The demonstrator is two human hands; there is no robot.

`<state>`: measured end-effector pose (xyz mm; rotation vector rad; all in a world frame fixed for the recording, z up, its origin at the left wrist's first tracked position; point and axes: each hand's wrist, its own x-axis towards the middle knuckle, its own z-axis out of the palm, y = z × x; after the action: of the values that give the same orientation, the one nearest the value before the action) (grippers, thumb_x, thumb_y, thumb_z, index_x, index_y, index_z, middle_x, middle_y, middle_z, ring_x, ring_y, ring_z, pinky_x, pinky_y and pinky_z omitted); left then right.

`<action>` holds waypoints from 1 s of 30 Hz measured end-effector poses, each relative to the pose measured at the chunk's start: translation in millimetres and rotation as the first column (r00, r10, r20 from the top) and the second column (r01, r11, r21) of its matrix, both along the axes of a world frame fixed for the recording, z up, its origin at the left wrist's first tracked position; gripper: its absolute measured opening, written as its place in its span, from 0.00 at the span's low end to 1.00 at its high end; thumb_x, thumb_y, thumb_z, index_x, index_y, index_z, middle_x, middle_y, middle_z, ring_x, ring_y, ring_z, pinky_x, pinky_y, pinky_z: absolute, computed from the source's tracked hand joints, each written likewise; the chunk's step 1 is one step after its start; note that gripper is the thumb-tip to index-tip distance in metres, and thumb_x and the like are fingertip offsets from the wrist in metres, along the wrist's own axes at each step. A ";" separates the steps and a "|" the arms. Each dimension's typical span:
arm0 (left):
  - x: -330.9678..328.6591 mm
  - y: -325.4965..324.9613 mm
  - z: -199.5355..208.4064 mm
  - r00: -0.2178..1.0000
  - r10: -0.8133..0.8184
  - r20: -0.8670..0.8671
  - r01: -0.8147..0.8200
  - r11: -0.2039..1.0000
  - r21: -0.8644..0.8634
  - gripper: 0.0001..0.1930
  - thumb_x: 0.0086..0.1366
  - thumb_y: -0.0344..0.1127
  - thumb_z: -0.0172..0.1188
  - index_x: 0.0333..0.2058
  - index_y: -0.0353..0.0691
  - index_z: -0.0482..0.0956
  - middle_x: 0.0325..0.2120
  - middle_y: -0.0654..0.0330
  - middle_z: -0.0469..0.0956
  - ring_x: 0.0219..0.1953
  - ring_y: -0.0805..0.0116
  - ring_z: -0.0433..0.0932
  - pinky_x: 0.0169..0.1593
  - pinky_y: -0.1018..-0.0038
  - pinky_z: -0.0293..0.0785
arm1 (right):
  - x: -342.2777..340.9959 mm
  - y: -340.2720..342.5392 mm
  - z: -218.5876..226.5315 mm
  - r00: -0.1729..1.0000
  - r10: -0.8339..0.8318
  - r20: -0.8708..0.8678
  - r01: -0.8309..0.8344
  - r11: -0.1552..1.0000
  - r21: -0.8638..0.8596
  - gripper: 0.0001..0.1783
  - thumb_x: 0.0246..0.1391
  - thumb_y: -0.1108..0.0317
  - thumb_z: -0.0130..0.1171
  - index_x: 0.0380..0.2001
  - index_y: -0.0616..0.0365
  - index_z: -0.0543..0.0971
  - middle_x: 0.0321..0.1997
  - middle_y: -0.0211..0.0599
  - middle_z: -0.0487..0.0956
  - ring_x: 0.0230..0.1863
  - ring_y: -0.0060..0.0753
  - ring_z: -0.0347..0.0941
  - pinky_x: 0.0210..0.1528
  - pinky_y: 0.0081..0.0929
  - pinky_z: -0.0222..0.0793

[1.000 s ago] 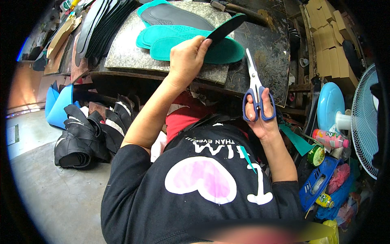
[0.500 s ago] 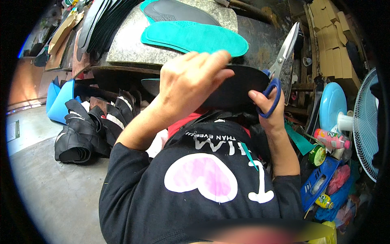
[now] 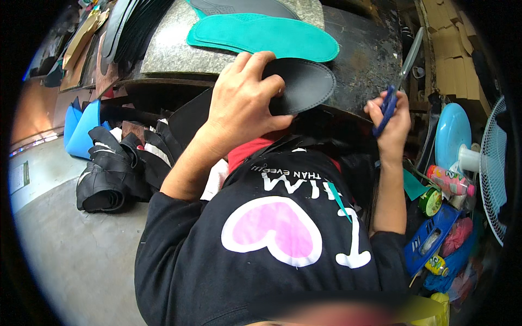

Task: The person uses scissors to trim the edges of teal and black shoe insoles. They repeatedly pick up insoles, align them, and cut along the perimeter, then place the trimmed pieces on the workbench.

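Observation:
A black insole (image 3: 307, 87) with stitching along its rim is gripped in my left hand (image 3: 239, 100), fingers over its top and thumb at the near edge. Its rounded end points right; part of the rest is hidden behind the hand. My right hand (image 3: 397, 130) is closed around the blue handles of a pair of scissors (image 3: 411, 60), blades pointing up and away from the insole. Beyond my left hand, teal insoles (image 3: 266, 37) lie stacked on a speckled board (image 3: 168, 46), with a dark grey insole (image 3: 244, 6) behind them.
Black insoles (image 3: 128, 27) are bunched at the far left. Rolled black pieces (image 3: 103, 190) and a bent blue sheet (image 3: 81, 127) sit left of me. On the right stand a fan (image 3: 495, 168), a pink bottle (image 3: 451, 180) and a blue basket (image 3: 429, 239).
My left hand has turned and now grips the insole, which is tilted up with its face showing. My right hand has moved right with the scissors, away from the insole.

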<state>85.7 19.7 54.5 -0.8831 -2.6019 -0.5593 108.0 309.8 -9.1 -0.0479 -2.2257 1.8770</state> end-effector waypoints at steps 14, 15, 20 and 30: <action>-6.6 -23.8 4.6 0.993 0.096 0.069 -0.093 0.995 -0.033 0.14 0.38 0.36 0.71 0.26 0.40 0.79 0.48 0.50 0.76 0.49 0.49 0.76 0.51 0.62 0.75 | 32.5 26.1 38.4 0.982 0.189 -0.006 -0.080 0.445 0.892 0.30 0.35 0.61 0.77 0.44 0.56 0.78 0.30 0.37 0.78 0.29 0.40 0.76 0.34 0.36 0.70; -6.4 -23.7 4.4 0.993 0.090 0.079 -0.088 0.996 -0.029 0.14 0.39 0.36 0.71 0.26 0.40 0.79 0.48 0.50 0.76 0.49 0.49 0.76 0.51 0.62 0.75 | 32.1 25.6 38.3 0.981 0.195 -0.007 -0.084 0.456 0.886 0.30 0.35 0.60 0.78 0.44 0.56 0.78 0.30 0.36 0.78 0.29 0.40 0.75 0.34 0.36 0.70; -7.4 -22.1 0.2 0.994 0.059 0.087 -0.059 0.998 0.001 0.13 0.41 0.37 0.70 0.26 0.39 0.79 0.46 0.49 0.76 0.48 0.49 0.76 0.50 0.62 0.75 | 31.3 17.2 33.9 0.973 0.222 -0.060 -0.053 0.470 0.881 0.33 0.34 0.55 0.78 0.44 0.57 0.78 0.30 0.36 0.77 0.29 0.39 0.75 0.34 0.36 0.70; -4.9 -20.7 0.1 0.999 0.019 0.026 -0.019 1.000 0.011 0.14 0.40 0.39 0.71 0.24 0.38 0.79 0.43 0.51 0.76 0.44 0.52 0.75 0.46 0.62 0.74 | 34.7 13.4 27.0 0.978 0.207 0.035 -0.128 0.451 0.884 0.31 0.34 0.50 0.78 0.40 0.55 0.79 0.25 0.37 0.77 0.26 0.40 0.76 0.31 0.34 0.69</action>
<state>80.8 -1.0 54.6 -0.8524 -2.6253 -0.5836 142.7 323.2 17.9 0.4348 -2.9231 0.4984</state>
